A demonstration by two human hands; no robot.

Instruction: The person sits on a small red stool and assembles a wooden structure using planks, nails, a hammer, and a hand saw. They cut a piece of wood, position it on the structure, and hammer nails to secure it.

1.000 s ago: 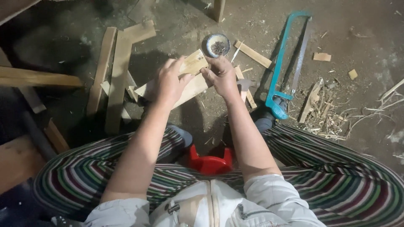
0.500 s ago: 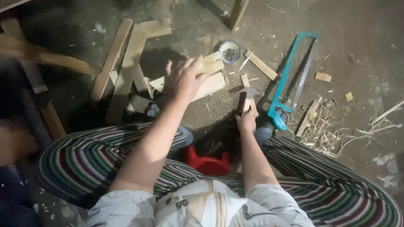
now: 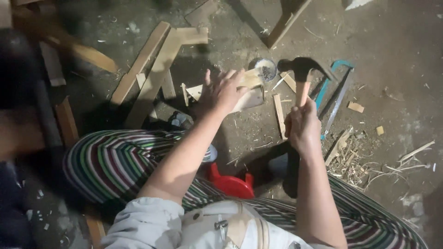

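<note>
My left hand (image 3: 222,92) presses down on a pale wooden piece (image 3: 249,90) lying on the dirt floor, fingers spread over it. My right hand (image 3: 302,127) grips the wooden handle of a claw hammer (image 3: 302,74), whose dark head is raised above and just right of the wooden piece. A small round tin (image 3: 266,69) holding small dark bits sits right behind the wooden piece, close to the hammer head.
A teal-framed hacksaw (image 3: 334,94) lies to the right. Long planks (image 3: 152,74) and short offcuts are scattered on the left. Wood shavings (image 3: 355,161) pile at the right. A red stool (image 3: 230,184) shows under me, between my striped trouser legs.
My right hand left the wooden piece, took up the hammer from the floor and raised it. My left hand stayed on the wooden piece.
</note>
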